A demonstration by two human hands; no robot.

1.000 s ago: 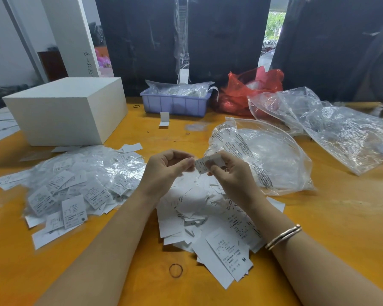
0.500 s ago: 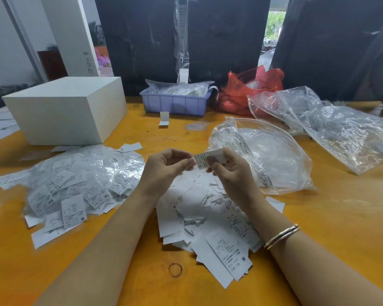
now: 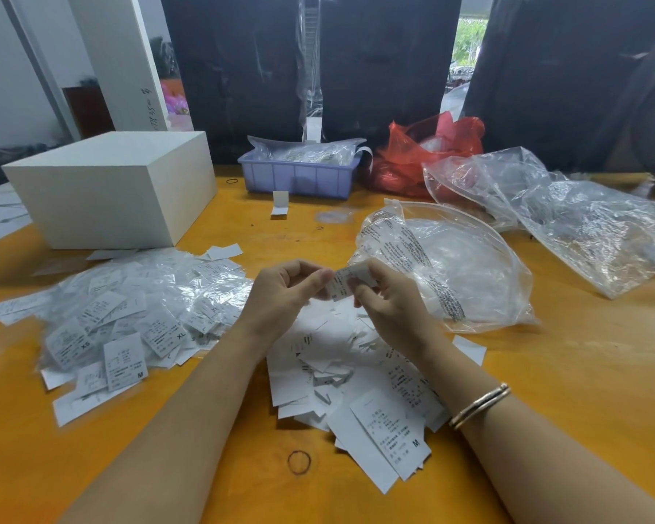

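A small white printed label [image 3: 343, 282] is held above the table between both hands. My left hand [image 3: 284, 296] pinches its left end with thumb and curled fingers. My right hand [image 3: 388, 300] pinches its right end; that wrist wears a metal bracelet. Below the hands lies a loose heap of white size labels [image 3: 356, 380] on the orange table [image 3: 564, 372]. To the left spreads a second pile of labels in small clear sleeves [image 3: 129, 315].
A white box [image 3: 110, 191] stands at the back left. A blue tray [image 3: 299, 175] with clear packets, a red plastic bag [image 3: 424, 156] and crumpled clear bags [image 3: 469, 266] fill the back and right. A rubber band [image 3: 299, 462] lies near the front edge.
The label and both hands have shifted only slightly; the grip on the label stays the same.
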